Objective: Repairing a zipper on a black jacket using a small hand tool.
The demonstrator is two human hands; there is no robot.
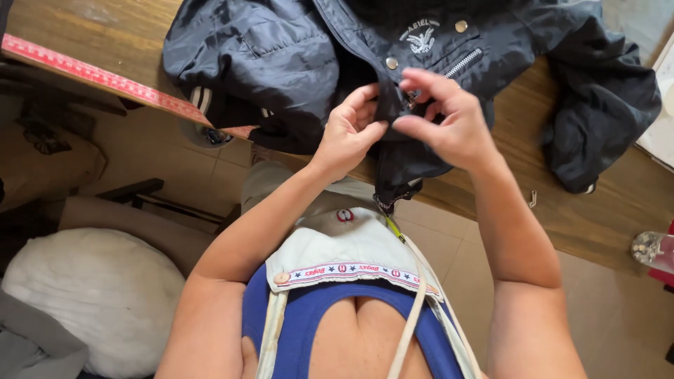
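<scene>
While both of my hands meet at the front edge of the dark navy padded nylon jacket (281,56), I keep the work close to the near edge of the brown wooden table (583,210) on which the garment lies spread. My left hand (347,133) pinches the fabric of the front placket between thumb and curled fingers, just below a round metal snap button (391,62). My right hand (449,119) is pressed together on the same strip, thumb and forefinger nipping what looks like the zipper's lower end; the small part itself is hidden under my fingertips, so I cannot tell exactly what sits between them.

To do this well, I judge that my left hand should hold the cloth taut and flat, so the two sides line up without puckering, while my right works with small, steady moves rather than a tug. Slippery nylon may slide, so I grip near the seam. A red measuring ruler (91,74) lies along the table's left edge, well apart, and a small metal safety pin (533,199) rests near my right forearm.
</scene>
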